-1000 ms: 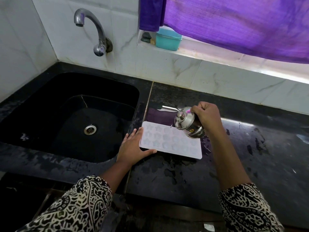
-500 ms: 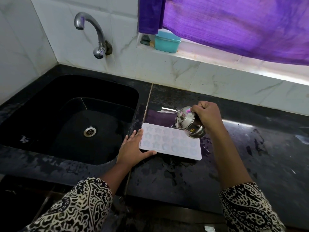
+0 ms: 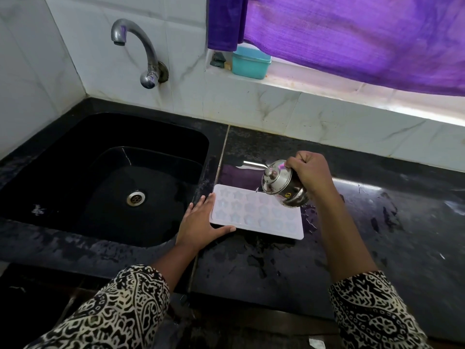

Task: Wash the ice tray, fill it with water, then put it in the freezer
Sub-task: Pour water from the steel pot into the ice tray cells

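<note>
We judge the filling step to be in hand. Our left hand (image 3: 199, 222) lies with fingers straight and spread against the left end of the ice tray (image 3: 254, 215), thumb along its near edge, and it should brace there so the light tray does not slide on the wet counter (image 3: 377, 222). The tray sits flat on that counter, just right of the sink (image 3: 156, 137). Above its far right corner our right hand (image 3: 309, 173) is curled round a lidded steel jug (image 3: 281, 185), tipped with its top toward the tray. We would pour thin and slow, move cell by cell, and stop short of the rims, since the tray must later be carried level to the freezer; droplets already lie beside its right end. As for what holds what: the sink's black basin shows only its drain (image 3: 136, 197); a closed teal box (image 3: 250, 62) stands on the sill, its contents hidden; the tray's star-shaped cells glint, some seemingly wet, though we cannot tell how full; the jug's lid hides its level.
</note>
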Tool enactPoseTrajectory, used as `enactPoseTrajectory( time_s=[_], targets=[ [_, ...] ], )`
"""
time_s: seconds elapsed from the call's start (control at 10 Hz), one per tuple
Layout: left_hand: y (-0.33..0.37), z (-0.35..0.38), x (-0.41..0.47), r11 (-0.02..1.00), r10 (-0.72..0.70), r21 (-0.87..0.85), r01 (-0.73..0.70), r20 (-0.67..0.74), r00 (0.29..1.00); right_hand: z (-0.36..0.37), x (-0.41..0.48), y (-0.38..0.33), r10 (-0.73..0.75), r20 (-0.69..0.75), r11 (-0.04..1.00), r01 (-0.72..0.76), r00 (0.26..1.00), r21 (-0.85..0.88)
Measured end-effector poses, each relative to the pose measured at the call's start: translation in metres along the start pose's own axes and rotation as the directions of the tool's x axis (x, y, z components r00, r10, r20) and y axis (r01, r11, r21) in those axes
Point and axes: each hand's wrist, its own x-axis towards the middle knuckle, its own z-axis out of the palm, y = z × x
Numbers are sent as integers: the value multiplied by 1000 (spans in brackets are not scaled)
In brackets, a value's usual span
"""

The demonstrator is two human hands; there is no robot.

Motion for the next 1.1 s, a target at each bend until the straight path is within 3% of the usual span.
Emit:
enactPoseTrajectory(
  time_s=[0.5, 0.9, 1.1],
  targets=[
    [1, 0, 0, 1000, -3, 14, 3, 4, 1000, -4, 1, 6, 71, -27, 990, -67, 997, 126],
    [0, -1, 0, 1000, -1, 27, 0, 18, 1000, 1, 0, 7, 17, -7, 1000, -17, 1000, 18],
    [-1, -1, -1, 1000, 2, 21, -2, 18, 1000, -3, -2, 6, 53, -30, 991, -49, 998, 127]
  ],
)
